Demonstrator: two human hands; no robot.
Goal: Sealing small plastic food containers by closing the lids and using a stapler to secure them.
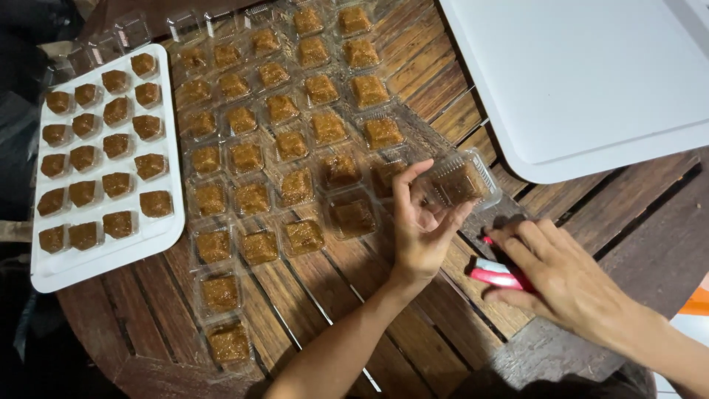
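Holding a small clear box (459,179) with a brown sweet inside, the left hand (419,225) has its grip grasping it just above the wooden surface (413,310). The right hand (565,277) rests closed over a red-and-white stapler (493,273). Rows of filled boxes (281,148) lie alongside.

Head camera looks steeply down, close over the wooden table (413,310).

Brown sweets (252,198) in clear boxes, white tray (103,258), red-and-white stapler (496,273), brown slatted table (310,310).
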